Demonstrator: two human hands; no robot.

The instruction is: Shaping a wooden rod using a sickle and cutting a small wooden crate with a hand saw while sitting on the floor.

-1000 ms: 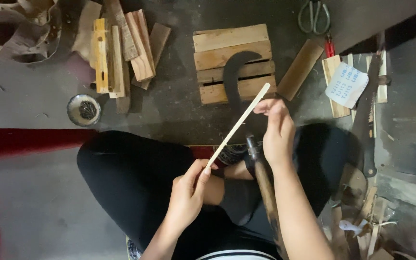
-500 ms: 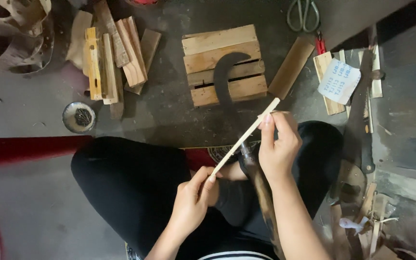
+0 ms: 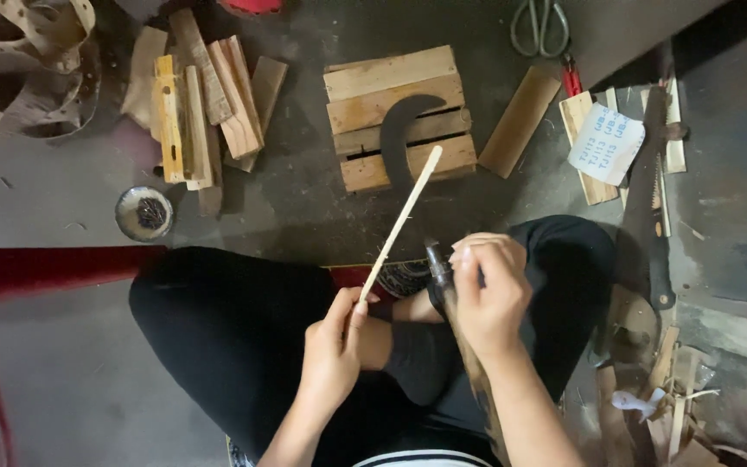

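I sit cross-legged on the floor in black trousers. My left hand (image 3: 332, 346) pinches the near end of a thin pale wooden strip (image 3: 402, 216) that slants up and away to the right. My right hand (image 3: 488, 290) is closed around a dark tool with a wooden handle (image 3: 467, 346) that lies along my right forearm; its dark metal end (image 3: 437, 264) shows just left of my fingers. The right hand is apart from the strip. A curved dark blade (image 3: 398, 138) lies on a small slatted wooden block (image 3: 391, 91) in front of me.
A pile of wood offcuts (image 3: 209, 104) lies at the back left beside a small round tin of nails (image 3: 143, 213). Scissors (image 3: 539, 26), a flat board (image 3: 519, 123), a paper slip (image 3: 605, 143) and a hand saw (image 3: 650, 216) lie to the right. Scraps (image 3: 659, 389) are near my right knee.
My right hand let go of the strip's far end, came down toward my lap and closed on the tool. The strip, held by the left hand alone, now stands steeper.
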